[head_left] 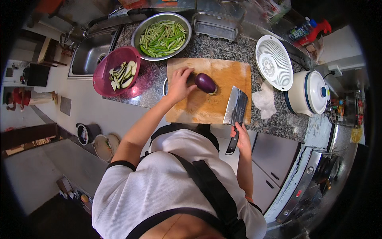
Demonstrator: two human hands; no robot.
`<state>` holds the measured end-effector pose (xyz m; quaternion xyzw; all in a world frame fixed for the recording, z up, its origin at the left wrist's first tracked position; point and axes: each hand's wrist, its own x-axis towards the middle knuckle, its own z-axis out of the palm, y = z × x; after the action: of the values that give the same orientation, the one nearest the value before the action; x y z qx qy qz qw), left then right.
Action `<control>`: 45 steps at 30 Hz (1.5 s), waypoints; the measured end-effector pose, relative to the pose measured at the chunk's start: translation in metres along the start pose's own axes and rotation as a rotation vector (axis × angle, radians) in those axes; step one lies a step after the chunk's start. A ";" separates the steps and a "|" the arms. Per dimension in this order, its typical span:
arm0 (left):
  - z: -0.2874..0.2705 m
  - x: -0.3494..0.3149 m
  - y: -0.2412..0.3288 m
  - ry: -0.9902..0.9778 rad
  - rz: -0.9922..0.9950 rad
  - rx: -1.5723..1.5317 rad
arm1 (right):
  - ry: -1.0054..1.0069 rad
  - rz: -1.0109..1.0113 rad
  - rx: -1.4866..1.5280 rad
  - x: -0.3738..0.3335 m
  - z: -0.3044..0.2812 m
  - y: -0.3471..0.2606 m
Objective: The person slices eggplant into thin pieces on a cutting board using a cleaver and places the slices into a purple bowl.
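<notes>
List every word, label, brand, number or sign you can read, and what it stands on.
Broad steel cleaver with a black handle: faint blade marks, too small to read.
Blue-capped plastic bottle: printing too blurred to read.
Silver metal stove front: small red patch, too blurred to read.
I can quote no text reliably.

From the person's head, the fisheye camera looks steeply down past the white shirt [175, 183], close above the wooden cutting board [191, 109], whose near edge falls about mid-picture, and faces the far edge of the granite countertop [286, 121].
</notes>
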<state>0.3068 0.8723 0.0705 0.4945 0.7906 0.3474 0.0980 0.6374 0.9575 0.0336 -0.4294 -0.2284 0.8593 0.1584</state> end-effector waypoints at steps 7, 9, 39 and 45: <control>0.061 0.010 0.008 -0.154 0.149 0.480 | -0.150 0.091 0.017 0.015 -0.013 -0.011; 0.056 0.023 0.022 -0.260 0.035 0.372 | -0.165 0.099 0.128 0.019 -0.026 -0.004; 0.047 -0.126 0.039 0.499 -0.467 -0.064 | -0.545 -0.279 -1.926 -0.007 0.137 -0.080; 0.048 -0.129 0.029 0.540 -0.445 -0.105 | -0.512 -0.234 -1.989 -0.012 0.145 -0.077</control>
<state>0.4146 0.7925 0.0296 0.1946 0.8574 0.4762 -0.0160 0.5328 0.9798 0.1588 -0.1457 -0.9028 0.3268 -0.2388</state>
